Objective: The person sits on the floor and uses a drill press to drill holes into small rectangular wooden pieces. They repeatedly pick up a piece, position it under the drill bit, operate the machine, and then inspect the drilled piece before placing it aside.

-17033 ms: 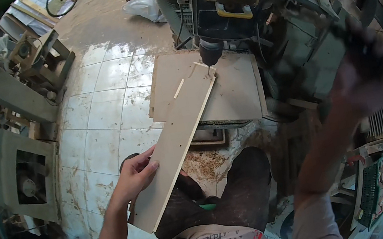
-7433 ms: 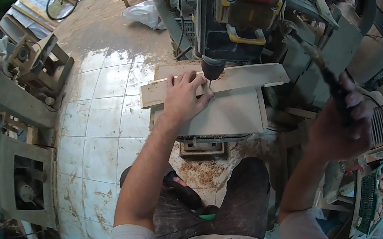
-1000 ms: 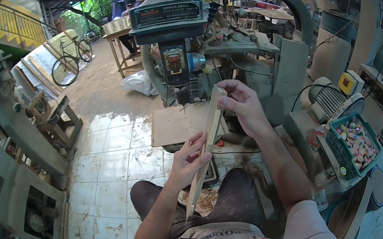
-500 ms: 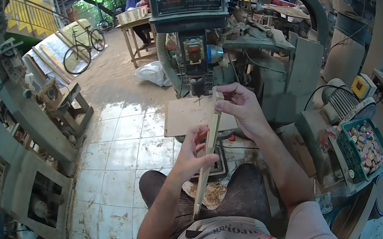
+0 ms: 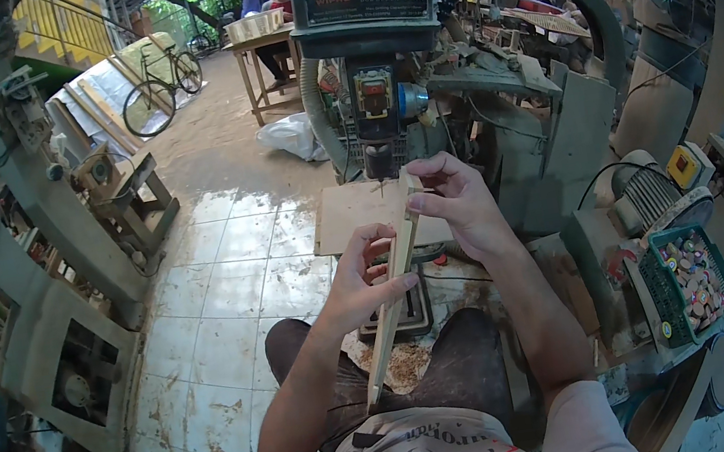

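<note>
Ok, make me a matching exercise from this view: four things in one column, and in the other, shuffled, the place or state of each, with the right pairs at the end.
Things
1. Wooden board
2. Green plastic basket
3. Drill press
4. White plastic bag

Place or state
A. Filled with small round pieces
B. Lying crumpled on the floor
C. Pinched near its upper end by the right hand
D. Upright, its chuck above a flat panel

Right pairs: 1-C, 2-A, 3-D, 4-B

A bicycle (image 5: 166, 83) stands left of a wooden table (image 5: 259, 41)
</note>
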### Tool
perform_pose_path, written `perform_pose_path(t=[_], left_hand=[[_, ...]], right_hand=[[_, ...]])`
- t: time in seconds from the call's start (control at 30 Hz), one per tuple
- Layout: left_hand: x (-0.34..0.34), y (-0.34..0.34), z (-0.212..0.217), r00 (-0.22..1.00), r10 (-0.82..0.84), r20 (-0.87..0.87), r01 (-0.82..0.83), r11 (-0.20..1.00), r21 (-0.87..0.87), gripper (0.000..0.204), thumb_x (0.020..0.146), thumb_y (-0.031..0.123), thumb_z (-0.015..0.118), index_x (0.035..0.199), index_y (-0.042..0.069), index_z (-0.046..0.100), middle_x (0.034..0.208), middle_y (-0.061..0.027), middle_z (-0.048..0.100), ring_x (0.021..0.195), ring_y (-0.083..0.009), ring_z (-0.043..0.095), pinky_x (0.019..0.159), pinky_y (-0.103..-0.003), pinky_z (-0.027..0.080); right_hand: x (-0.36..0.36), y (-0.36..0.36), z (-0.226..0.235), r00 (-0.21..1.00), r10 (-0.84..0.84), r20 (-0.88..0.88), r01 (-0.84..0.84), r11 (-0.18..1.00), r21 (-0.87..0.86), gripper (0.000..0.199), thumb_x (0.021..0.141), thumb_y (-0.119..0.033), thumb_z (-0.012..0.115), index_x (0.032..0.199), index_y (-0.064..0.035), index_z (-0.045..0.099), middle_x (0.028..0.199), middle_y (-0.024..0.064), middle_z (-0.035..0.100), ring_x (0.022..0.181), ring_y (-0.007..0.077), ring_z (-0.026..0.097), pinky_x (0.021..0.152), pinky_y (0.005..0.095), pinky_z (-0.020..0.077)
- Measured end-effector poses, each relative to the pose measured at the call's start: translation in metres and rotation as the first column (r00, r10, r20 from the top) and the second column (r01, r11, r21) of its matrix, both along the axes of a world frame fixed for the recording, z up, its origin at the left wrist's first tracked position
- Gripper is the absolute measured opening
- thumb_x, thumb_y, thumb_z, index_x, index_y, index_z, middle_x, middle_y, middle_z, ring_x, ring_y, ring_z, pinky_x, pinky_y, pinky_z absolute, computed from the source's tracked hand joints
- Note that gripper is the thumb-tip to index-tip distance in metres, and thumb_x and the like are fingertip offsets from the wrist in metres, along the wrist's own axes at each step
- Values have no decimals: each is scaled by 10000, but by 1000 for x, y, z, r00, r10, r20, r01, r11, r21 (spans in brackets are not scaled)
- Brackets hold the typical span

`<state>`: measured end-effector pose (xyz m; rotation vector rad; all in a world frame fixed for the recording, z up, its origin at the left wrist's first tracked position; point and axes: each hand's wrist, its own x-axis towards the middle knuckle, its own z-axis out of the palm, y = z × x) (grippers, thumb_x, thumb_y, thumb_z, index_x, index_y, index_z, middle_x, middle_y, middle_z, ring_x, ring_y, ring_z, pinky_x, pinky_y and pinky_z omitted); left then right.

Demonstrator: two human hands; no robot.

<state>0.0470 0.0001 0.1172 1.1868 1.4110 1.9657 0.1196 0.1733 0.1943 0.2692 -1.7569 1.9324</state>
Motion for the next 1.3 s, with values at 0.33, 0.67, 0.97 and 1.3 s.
perform_pose_path(t=[0.33,0.67,0.97,1.3], left_hand=[[1,-3,2,999,16,-30,-16,1000,-18,663,735,137,804,1267,109,409,1269,-42,451,1231,-197,466,972,-390,428],[4,-7,9,998,34,-58,-38,997,-70,658,756,166,801,1275,116,398,1265,-60,478,1218,-199,490,994,-404,433],[-8,-5,80,987,-17,-162,22,999,29,622,821,145,733,1342,71,401,1356,-110,433,1256,-246,463,993,-400,452],[-19,-9,94,965,-92,-244,106,993,46,326,821,90,737,1119,54,611,1282,-64,455,1192,-196,517,946,-361,525]], right_hand=[[0,0,-2,998,61,-2,-61,996,-67,402,758,-45,775,1115,-10,593,929,21,588,899,95,545,821,262,459],[1,-7,-1,998,69,2,-69,993,-96,395,784,-39,748,1142,-13,584,965,29,586,929,100,551,830,259,475],[3,-16,7,996,82,-38,-81,997,8,392,794,-98,761,1140,-28,591,1069,51,602,1019,137,573,886,314,484],[9,-15,16,992,121,-26,-119,990,75,333,794,-104,764,1084,-12,629,1087,65,612,1024,146,593,902,304,499]])
